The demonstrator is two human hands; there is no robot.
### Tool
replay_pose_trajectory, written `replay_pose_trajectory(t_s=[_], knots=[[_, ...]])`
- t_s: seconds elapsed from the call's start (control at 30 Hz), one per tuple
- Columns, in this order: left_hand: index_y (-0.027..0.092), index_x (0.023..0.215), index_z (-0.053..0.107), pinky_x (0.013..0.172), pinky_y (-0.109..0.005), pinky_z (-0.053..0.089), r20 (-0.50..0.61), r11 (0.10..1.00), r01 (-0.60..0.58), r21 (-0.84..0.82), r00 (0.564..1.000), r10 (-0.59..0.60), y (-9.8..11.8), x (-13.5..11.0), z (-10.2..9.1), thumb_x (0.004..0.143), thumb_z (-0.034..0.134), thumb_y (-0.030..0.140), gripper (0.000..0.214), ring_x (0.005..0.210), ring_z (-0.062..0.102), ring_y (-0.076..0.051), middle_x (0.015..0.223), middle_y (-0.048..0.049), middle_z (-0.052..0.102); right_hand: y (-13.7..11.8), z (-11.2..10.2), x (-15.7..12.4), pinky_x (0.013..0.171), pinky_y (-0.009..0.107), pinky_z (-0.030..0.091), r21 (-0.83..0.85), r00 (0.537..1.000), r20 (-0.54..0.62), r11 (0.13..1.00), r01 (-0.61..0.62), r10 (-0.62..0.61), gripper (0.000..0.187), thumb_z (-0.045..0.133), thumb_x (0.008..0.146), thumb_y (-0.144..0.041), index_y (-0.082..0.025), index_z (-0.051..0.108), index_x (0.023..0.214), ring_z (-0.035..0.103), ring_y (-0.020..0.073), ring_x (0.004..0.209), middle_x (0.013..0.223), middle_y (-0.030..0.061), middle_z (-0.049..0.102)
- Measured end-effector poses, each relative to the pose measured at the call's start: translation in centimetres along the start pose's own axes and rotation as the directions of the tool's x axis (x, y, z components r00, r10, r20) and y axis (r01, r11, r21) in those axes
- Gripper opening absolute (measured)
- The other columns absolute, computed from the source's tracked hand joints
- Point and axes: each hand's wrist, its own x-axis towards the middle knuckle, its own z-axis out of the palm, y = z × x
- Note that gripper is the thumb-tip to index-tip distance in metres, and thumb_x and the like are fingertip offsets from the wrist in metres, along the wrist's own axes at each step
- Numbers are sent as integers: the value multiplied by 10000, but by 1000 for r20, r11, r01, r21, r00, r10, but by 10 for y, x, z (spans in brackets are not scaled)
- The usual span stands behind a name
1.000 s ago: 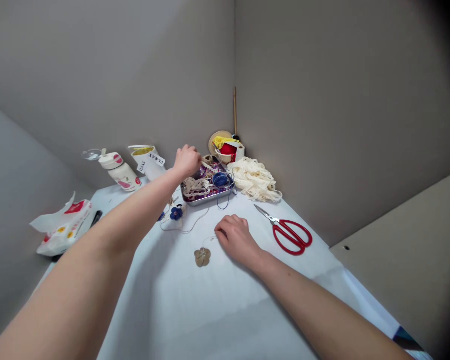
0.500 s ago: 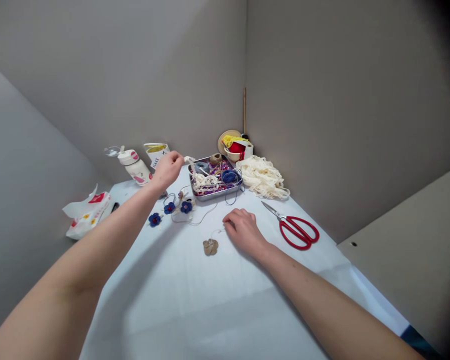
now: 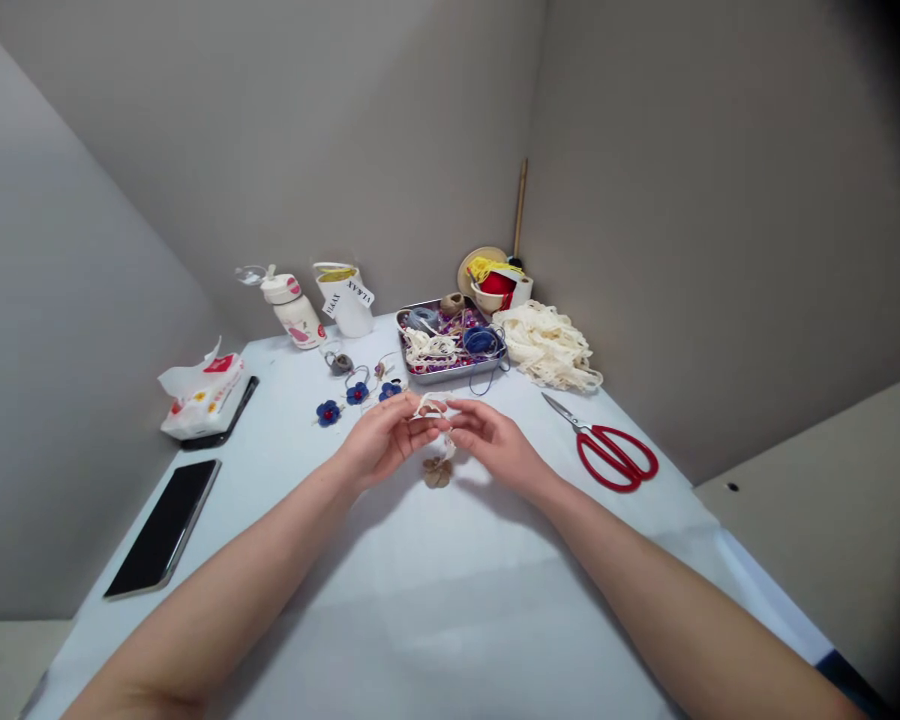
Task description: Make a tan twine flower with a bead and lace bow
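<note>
Between my hands, above the table, is a thin cream lace strip (image 3: pixel 430 405), looped at the fingertips. My left hand (image 3: pixel 387 437) pinches it from the left, its fingers closed. From the right, my right hand (image 3: pixel 493 441) closes thumb and fingers on the same strip. Just below the fingertips lies a tan fabric flower (image 3: pixel 436 474) with a thread running up toward my right hand. Beyond my left hand are blue fabric flowers with red centres, among them one at the left (image 3: pixel 328 412) and one in the middle (image 3: pixel 357 392).
A metal tray (image 3: pixel 457 374) of beads and cord stands behind my hands. Cream lace (image 3: pixel 547 345) is heaped beside it. Red-handled scissors (image 3: pixel 607 452) lie at right. A phone (image 3: pixel 163 530), tissue pack (image 3: pixel 206 395), bottle (image 3: pixel 298 317) and white cup (image 3: pixel 354 312) stand or lie at left.
My left hand has come back from beside the tray to my right hand, bringing the lace strip. Both hands now meet over the tan flower. The view has shifted left.
</note>
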Motion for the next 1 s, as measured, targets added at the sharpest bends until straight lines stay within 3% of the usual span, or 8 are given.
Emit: replay_pose_trajectory(t_s=[0.1,0.27,0.4,0.53,0.63,0.77,0.9,1.0], knots=[[143,788,680,646,-179,564,-52,998,27,-56,998,-30,-4,8,-1,815,611,188,86,751,688,-121,891,-78,696,-5,0,-1,606,255,398,-29,998,29,998,-63,64,307,616,848,-470,-170,645,907,485,113,616,681,-23,566],[122,702,618,487,-115,493,-162,995,65,-78,984,-77,9,39,0,828,522,114,158,535,560,-51,669,-44,594,-8,-6,2,588,241,363,-52,995,-90,998,-48,43,275,625,841,-446,-172,649,832,451,108,611,663,-33,526],[158,657,536,664,-137,562,-227,998,-52,21,972,56,28,78,3,823,490,85,187,662,632,-76,697,-54,615,-6,-13,6,595,249,377,-34,976,-213,998,-48,40,274,628,831,-453,-179,639,822,457,118,610,668,-29,525],[184,700,493,876,-225,562,-294,932,-231,280,903,313,47,119,-6,879,429,180,190,936,679,-126,833,-69,670,-7,-17,7,603,252,371,-49,944,-328,996,-68,48,267,621,837,-445,-179,623,815,441,122,617,662,-30,503],[169,799,558,879,-309,558,-269,789,-236,568,852,448,56,145,-22,867,445,231,145,945,676,-167,889,-79,684,-8,-18,6,604,250,361,-85,945,-327,995,-57,27,261,602,856,-436,-180,605,800,428,123,627,665,-29,486],[160,859,678,949,-401,487,-116,475,-169,864,850,514,58,171,-38,742,578,171,154,987,629,-232,945,-84,686,-9,-17,4,601,253,352,-163,951,-308,986,-19,-33,260,566,886,-433,-188,599,809,415,126,623,662,-29,472],[237,882,759,1086,-452,323,90,94,-153,984,875,476,58,192,-39,738,583,119,256,1206,473,-281,1141,-66,642,-11,-17,2,618,256,366,-240,947,-311,971,8,-84,251,550,901,-423,-190,615,833,439,133,637,680,-21,511],[281,890,776,1062,-504,286,168,-114,-132,985,892,420,57,205,-35,762,575,112,292,1265,388,-323,1215,-68,605,-13,-18,2,624,255,373,-266,947,-308,964,3,-88,242,545,904,-411,-191,617,832,450,135,638,681,-18,528]])
